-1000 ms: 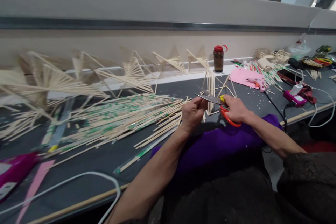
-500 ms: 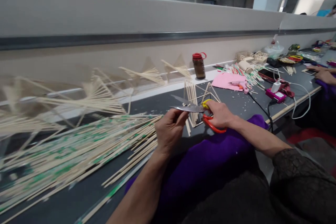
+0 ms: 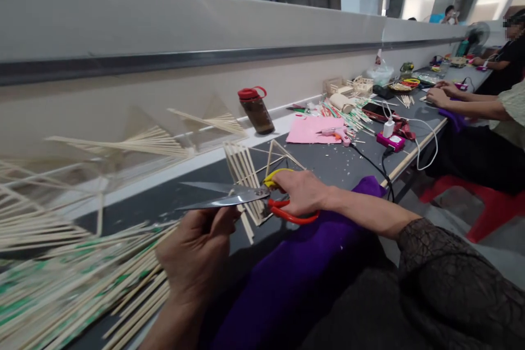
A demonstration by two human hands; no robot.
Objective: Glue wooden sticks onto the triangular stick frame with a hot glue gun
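My right hand [image 3: 301,191] is closed on the scissors [image 3: 241,197], which have one yellow and one red handle loop; their blades stand apart and point left. Just below the blades is my left hand [image 3: 197,251], its thumb and fingers pinched together; what they hold is hidden or too small to name. Behind the scissors a small frame of pale sticks [image 3: 246,175] stands on the dark table [image 3: 344,167]. Many loose sticks [image 3: 102,279], some with green marks, lie left of my left hand.
A red-capped bottle [image 3: 256,112] stands near the wall. Pink paper [image 3: 309,128] bears a glue gun [image 3: 336,133]. Beyond are a magenta power adapter [image 3: 390,141], its cables and a phone [image 3: 375,111]. Fan-shaped stick models [image 3: 156,142] line the wall. Another person's hands [image 3: 441,94] rest farther right.
The view has turned to the right, so the table items appear farther left and more people show. My hands and the open scissors appear lower and farther left.
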